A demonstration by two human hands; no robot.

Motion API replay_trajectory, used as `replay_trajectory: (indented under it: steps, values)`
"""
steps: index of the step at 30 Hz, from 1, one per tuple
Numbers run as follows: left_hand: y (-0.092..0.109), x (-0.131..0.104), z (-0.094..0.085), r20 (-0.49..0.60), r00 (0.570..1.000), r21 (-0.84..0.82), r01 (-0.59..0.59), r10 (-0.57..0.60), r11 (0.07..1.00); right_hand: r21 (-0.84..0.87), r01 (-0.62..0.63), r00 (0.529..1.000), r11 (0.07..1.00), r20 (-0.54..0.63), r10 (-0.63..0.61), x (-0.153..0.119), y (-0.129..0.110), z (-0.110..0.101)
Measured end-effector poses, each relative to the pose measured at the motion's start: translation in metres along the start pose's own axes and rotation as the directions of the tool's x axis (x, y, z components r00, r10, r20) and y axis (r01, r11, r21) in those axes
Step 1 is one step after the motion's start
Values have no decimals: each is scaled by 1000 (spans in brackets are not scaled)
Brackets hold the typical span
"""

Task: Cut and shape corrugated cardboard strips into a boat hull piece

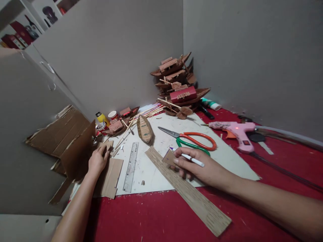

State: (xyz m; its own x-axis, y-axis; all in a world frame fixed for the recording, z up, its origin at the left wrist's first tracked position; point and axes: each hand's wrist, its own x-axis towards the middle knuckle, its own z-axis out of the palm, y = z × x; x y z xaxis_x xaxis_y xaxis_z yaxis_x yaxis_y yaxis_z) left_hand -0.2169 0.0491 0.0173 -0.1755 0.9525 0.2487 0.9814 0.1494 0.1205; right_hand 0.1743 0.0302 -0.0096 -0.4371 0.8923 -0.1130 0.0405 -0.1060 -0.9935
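Observation:
My right hand (194,163) is closed on a white pen (193,159) with a purple tip and on a small piece of cardboard (168,158). It hovers over a long strip of wood-grained cardboard (191,195) that lies slantwise across the table edge area. At the left, my left hand (98,159) rests with fingers apart on cardboard scraps (108,144). Beside it lies a larger flat cardboard piece (112,178) with small dark marks along its edge. A clear ruler (131,168) and a small cardboard boat hull (145,130) sit between the hands.
Scissors (196,139) with orange and green handles lie beyond my right hand. A pink glue gun (236,131), its light lit, rests at the right with its cord trailing. Stacked model boats (183,94) fill the corner. Folded cardboard (68,141) leans at left, near cups and a yellow bottle (101,117).

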Motion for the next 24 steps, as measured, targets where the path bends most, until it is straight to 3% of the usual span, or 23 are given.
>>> replay_trajectory:
  steps: [5,9,12,16,19,22,24]
  values:
    - [1,6,14,-55,997,-121,-60,53,991,-25,10,1000,1000,5,-10,-2,-2,-2]
    - [10,3,11,-32,984,-200,-180,177,963,-31,7,1000,1000,22,-6,-1,-1,-2]
    - [15,1,9,-9,978,-258,-201,206,945,-52,-9,1000,999,28,11,-1,-2,-1]
    - [19,3,8,-46,985,-359,-171,166,918,-73,-4,1000,997,14,5,-1,-4,-3]
    - [26,2,1,-136,987,-462,-136,81,877,-73,15,1000,997,-11,-16,0,-5,-5]
    - [47,-4,-11,-214,977,-577,-122,-5,807,-91,111,993,990,-35,-115,2,-11,-8]
    - [74,-14,-18,-202,979,-656,-133,-3,743,-163,233,966,959,-80,-248,3,-17,-9]
